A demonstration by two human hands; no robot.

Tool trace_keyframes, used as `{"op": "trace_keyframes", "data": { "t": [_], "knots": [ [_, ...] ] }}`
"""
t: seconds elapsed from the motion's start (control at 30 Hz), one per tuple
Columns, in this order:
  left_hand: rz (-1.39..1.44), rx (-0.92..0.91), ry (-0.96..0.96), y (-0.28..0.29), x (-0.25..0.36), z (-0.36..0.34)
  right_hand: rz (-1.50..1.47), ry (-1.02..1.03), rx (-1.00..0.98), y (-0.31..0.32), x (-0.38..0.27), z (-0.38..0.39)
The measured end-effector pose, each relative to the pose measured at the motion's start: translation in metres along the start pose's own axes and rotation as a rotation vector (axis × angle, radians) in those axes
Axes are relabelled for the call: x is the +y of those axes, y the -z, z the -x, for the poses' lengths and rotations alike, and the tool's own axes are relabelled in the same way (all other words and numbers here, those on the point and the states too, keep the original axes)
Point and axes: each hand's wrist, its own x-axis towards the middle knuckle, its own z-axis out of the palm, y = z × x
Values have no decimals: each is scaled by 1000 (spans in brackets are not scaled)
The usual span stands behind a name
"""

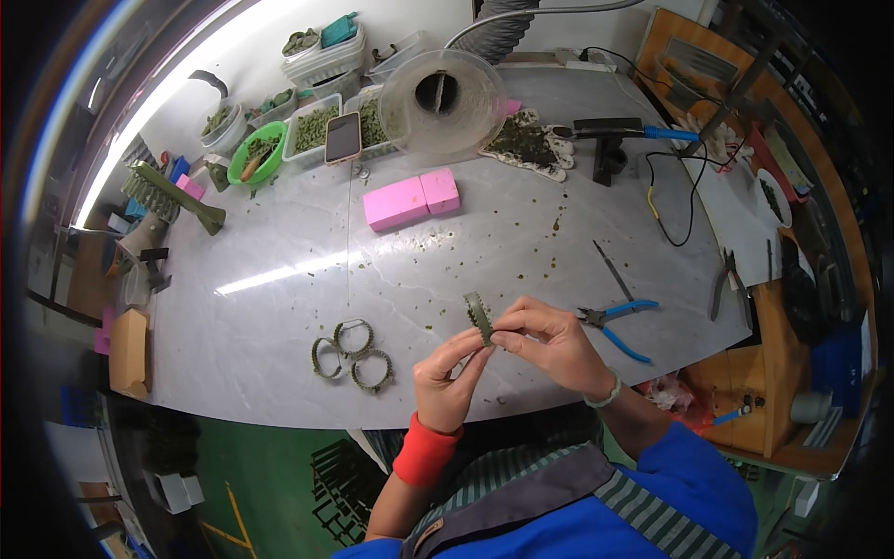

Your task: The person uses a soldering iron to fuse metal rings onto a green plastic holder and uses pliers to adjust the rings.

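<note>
Over the front of the grey table, a dark green ring (478,318) with a knobbly edge is pinched between my two hands. My left hand (449,377), with a red band at its wrist, grips the ring's lower end between thumb and fingers. From the right, my right hand (551,340) closes its thumb and forefinger on the same end. Left of my hands, three similar green rings (354,337) lie touching or nearly touching on the table. Blue-handled pliers (619,319) rest to the right of my right hand.
A pink block (411,200) lies mid-table. Behind it stand tubs of green pieces (315,129), a phone (344,138), a green bowl (257,154) and a clear round basin (443,112). A stained glove (529,144), a blue-cabled tool (610,140) and a thin file (613,268) lie right.
</note>
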Motion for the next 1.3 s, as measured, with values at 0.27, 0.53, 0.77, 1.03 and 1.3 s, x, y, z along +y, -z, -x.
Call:
{"op": "trace_keyframes", "data": {
  "t": [0.27,0.53,0.77,1.03,1.3],
  "knots": [
    [-72,12,-10,-2,3,-1,253,156,35,-5,-7,2],
    [184,32,138,12,26,-8,516,374,112,-9,-17,-9],
    [435,107,171,21,53,-28,678,612,95,-12,-40,-32],
    [829,107,49,37,62,-39,170,307,156,-29,-56,-45],
    [857,78,-52,42,73,-39,-638,-141,-114,-33,-54,-62]
  ]
}}
